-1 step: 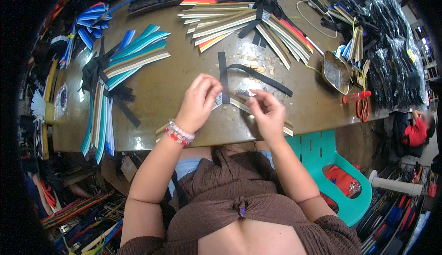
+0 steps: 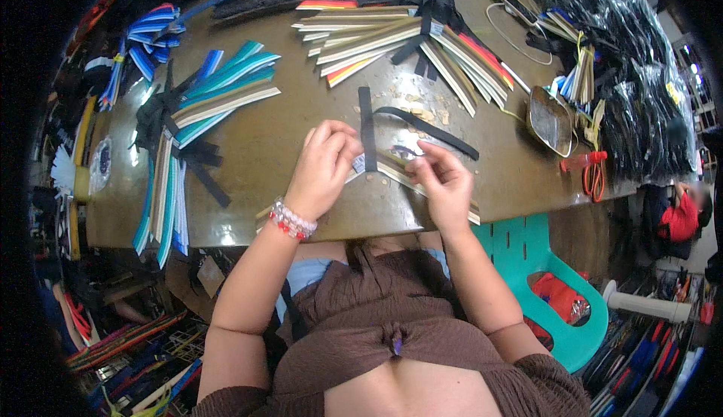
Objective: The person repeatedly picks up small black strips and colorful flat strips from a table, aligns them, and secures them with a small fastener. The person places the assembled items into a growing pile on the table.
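Observation:
A striped beige and brown strap [image 2: 392, 173] lies bent in front of me, with a pale label near its bend. An upright black webbing strip [image 2: 367, 127] crosses that bend, and a second black strip [image 2: 437, 132] curves off to the right. My left hand [image 2: 322, 153] is beside the upright strip, its fingers bent together. What they pinch, if anything, is hidden. Over the strap's right arm is my right hand [image 2: 446, 180], thumb and forefinger apart, with nothing I can make out between them. A small dark, shiny piece [image 2: 407, 150] shows by its fingertips.
Striped strap bundles lie at the left [image 2: 184, 116] and far middle [image 2: 369, 40]. Small tan scraps [image 2: 429, 108] are scattered ahead. At right are a metal pan [image 2: 550, 119], orange-handled scissors [image 2: 593, 180], plastic-wrapped black goods [image 2: 640, 100] and a green chair [image 2: 557, 281].
My right hand has shifted slightly right, with its thumb and forefinger wider apart. My left hand stays about where it was, by the black strip.

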Available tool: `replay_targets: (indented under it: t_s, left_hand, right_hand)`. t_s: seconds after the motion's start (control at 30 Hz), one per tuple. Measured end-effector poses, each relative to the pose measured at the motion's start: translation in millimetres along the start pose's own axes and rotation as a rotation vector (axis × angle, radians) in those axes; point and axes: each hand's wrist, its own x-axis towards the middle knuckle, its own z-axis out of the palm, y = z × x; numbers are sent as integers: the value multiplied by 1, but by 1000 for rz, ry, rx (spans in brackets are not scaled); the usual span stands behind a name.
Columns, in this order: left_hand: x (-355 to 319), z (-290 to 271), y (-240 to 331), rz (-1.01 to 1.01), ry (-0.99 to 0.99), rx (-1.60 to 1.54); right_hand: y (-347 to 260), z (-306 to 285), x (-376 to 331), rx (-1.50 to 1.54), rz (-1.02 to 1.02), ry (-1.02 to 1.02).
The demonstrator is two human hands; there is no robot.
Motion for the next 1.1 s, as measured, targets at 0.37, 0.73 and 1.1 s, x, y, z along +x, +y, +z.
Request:
replay_targets:
  t_s: [0.37, 0.73, 1.1]
  left_hand:
    - [-11, -68, -11, -129, 265, -107]
    - [-45, -208, -157, -417, 420, 574]
    - [28, -63, 9, 63, 112, 88]
  right_hand:
    - [-94, 1, 93, -771, -381, -617]
    - [-108, -124, 139, -571, -837, 472]
    - [12, -215, 42, -171, -622, 898]
